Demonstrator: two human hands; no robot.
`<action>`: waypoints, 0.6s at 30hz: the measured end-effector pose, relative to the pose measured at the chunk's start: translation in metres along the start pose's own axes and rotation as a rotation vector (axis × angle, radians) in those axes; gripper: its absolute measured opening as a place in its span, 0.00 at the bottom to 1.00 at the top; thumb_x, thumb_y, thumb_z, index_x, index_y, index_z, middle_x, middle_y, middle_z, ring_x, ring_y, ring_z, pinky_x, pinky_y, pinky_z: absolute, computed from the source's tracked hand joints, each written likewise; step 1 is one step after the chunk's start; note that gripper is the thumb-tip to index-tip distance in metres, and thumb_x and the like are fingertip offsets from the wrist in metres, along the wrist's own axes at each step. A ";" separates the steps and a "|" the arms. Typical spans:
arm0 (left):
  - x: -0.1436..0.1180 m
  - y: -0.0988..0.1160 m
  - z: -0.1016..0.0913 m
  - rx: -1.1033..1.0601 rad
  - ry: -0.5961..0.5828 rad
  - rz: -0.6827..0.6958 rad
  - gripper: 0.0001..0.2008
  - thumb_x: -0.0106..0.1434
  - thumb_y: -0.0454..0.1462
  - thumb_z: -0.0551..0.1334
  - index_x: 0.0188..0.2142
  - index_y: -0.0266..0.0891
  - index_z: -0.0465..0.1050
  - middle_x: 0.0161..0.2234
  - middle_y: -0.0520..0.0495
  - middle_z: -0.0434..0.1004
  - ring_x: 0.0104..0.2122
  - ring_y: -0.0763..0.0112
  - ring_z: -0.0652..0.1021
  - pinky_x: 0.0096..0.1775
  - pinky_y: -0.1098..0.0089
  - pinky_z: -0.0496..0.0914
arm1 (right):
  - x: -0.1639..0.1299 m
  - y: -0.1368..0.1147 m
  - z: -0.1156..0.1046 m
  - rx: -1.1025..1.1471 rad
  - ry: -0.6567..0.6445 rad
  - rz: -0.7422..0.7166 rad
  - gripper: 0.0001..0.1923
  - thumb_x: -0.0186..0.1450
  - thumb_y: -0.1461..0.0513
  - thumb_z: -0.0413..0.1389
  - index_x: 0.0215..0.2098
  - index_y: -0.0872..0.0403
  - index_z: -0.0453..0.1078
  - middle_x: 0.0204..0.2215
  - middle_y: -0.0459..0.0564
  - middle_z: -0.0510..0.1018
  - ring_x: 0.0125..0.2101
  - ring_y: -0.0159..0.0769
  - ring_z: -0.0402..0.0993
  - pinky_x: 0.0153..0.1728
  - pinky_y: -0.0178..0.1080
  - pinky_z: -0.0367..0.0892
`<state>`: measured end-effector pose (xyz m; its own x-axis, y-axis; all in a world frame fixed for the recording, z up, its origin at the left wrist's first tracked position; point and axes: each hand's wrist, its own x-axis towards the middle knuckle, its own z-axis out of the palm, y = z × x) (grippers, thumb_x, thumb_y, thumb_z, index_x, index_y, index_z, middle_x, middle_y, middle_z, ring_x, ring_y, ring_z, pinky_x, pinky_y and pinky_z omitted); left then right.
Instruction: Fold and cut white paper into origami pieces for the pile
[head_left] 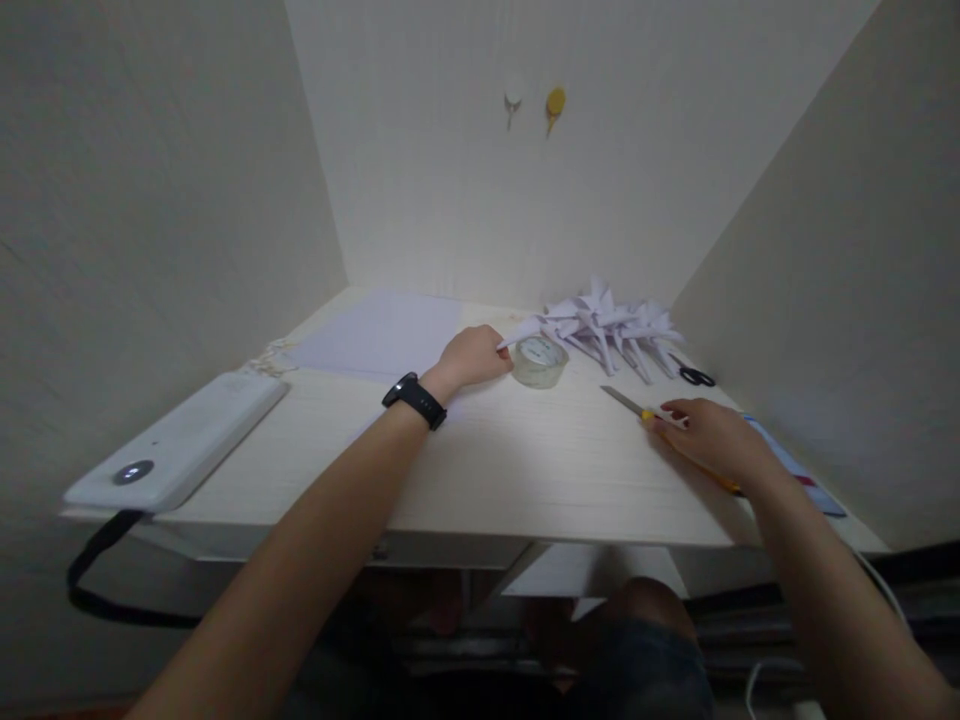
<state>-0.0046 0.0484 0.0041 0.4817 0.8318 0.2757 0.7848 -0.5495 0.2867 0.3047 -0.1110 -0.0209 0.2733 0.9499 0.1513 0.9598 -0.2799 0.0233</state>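
Pale wooden desk (495, 470) in a cream-walled corner, bearing folded paper shapes (611, 325).

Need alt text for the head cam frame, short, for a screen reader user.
A person's right hand holds a yellow utility knife with its blade out on a pale wooden desk, while the left hand, with a black wristband, pinches a folded white paper piece beside a roll of clear tape. Behind lie a pile of folded paper shapes and black-handled scissors.

- A plain home craft corner: pale wooden desk (487, 470) boxed in by bare cream walls.
- Folded paper shapes (611, 330), tape roll (538, 362) and scissors (694, 375) lie centre right.
- Wall hooks (534, 103) at top centre.
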 end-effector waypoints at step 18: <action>0.000 0.001 -0.003 -0.043 -0.041 -0.004 0.12 0.57 0.39 0.61 0.33 0.33 0.81 0.31 0.37 0.80 0.34 0.60 0.79 0.35 0.66 0.67 | -0.049 -0.095 -0.026 0.282 0.064 -0.054 0.16 0.69 0.54 0.47 0.46 0.57 0.64 0.26 0.53 0.78 0.26 0.41 0.75 0.28 0.37 0.59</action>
<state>-0.0052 0.0479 0.0071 0.4952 0.8359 0.2367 0.7694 -0.5485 0.3274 0.1983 -0.1350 -0.0048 0.2252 0.9493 0.2192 0.9552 -0.1709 -0.2416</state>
